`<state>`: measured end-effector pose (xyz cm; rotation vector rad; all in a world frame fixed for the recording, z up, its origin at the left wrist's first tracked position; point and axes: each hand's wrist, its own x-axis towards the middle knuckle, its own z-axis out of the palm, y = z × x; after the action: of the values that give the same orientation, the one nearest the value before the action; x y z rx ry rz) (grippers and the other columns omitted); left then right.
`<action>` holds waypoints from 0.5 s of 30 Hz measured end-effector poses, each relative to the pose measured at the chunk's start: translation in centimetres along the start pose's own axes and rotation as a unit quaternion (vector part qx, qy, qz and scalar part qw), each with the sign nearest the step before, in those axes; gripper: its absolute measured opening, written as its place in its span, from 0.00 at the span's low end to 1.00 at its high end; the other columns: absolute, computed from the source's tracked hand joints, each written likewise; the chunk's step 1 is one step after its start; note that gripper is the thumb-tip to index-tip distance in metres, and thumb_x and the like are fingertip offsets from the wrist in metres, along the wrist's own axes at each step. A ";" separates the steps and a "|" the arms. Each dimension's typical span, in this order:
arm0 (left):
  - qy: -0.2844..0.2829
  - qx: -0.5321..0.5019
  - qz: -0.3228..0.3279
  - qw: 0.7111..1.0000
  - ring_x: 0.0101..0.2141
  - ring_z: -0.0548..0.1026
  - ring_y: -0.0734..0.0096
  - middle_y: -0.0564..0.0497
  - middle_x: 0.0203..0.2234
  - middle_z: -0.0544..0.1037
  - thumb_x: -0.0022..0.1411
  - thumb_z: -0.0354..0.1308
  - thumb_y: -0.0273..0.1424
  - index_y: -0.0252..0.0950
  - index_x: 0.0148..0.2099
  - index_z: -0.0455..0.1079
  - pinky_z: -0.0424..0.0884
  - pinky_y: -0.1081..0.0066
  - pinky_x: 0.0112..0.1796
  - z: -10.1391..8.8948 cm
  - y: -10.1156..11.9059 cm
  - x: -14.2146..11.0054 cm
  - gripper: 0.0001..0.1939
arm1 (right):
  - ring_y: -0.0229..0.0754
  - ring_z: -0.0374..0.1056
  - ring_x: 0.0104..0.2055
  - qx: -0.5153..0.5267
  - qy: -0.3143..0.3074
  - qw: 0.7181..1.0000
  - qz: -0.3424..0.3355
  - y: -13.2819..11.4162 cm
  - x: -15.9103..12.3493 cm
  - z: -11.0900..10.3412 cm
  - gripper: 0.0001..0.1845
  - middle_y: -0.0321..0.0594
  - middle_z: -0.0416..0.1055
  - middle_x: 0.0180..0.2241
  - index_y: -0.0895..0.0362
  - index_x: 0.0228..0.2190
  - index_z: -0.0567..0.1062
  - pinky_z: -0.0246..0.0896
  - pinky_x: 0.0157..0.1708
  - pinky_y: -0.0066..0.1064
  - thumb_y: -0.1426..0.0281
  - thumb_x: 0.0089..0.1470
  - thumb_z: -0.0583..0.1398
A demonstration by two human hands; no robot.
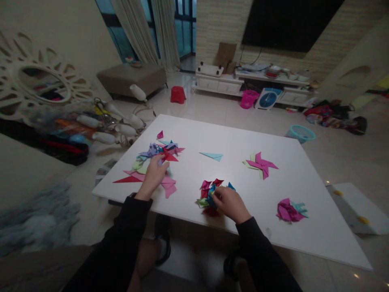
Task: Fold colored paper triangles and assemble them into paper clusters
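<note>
My left hand (153, 174) is over the left pile of folded paper pieces (148, 152), which are purple, red, pink, pale green and blue. Its fingers are bent together, and a bit of lavender folded paper (160, 162) shows between thumb and fingers. On the near middle of the table, my right hand (231, 201) pinches at a heap of small folded papers (205, 194) in red, green, blue and magenta. A blue-green piece (212, 190) is at its fingertips, partly hidden by them.
On the white table (188, 134) lie a light-blue folded paper (214, 156), a magenta and pale-green paper pinwheel (261, 164) and a magenta and turquoise crumpled-looking fold (290, 211). A small magenta piece (160, 134) lies far left. A lamp (124, 129) stands beyond the left edge.
</note>
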<state>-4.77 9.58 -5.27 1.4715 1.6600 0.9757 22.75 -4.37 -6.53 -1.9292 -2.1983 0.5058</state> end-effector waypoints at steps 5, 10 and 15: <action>-0.157 -0.026 0.044 0.986 0.23 0.71 0.73 0.47 0.34 0.80 0.57 0.58 0.34 0.33 0.47 0.78 0.67 0.72 0.25 2.7 2.2 -4.2 0.17 | 0.42 0.69 0.33 0.048 0.084 0.992 0.076 1.2 -0.1 -1.1 0.09 0.38 0.75 0.33 0.53 0.40 0.76 0.52 0.31 0.30 0.67 0.60 0.58; -0.208 -0.033 0.095 0.973 0.23 0.71 0.72 0.48 0.27 0.80 0.56 0.60 0.33 0.34 0.38 0.81 0.63 0.73 0.25 4.9 2.6 -6.0 0.11 | 0.39 0.68 0.28 0.169 0.266 0.937 0.153 1.7 0.2 -2.3 0.30 0.39 0.75 0.39 0.55 0.62 0.62 0.60 0.30 0.31 0.65 0.60 0.56; -0.240 -0.036 0.091 0.966 0.22 0.69 0.73 0.48 0.22 0.79 0.55 0.61 0.32 0.34 0.36 0.82 0.60 0.73 0.24 6.5 2.6 -6.3 0.10 | 0.42 0.70 0.34 0.147 0.197 0.967 0.065 0.9 0.3 -1.8 0.19 0.41 0.75 0.38 0.56 0.52 0.73 0.63 0.38 0.33 0.67 0.60 0.57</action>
<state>2.82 4.03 -5.93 1.6721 1.1467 0.6884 24.19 -3.76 -5.23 -1.8337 -1.6598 0.3966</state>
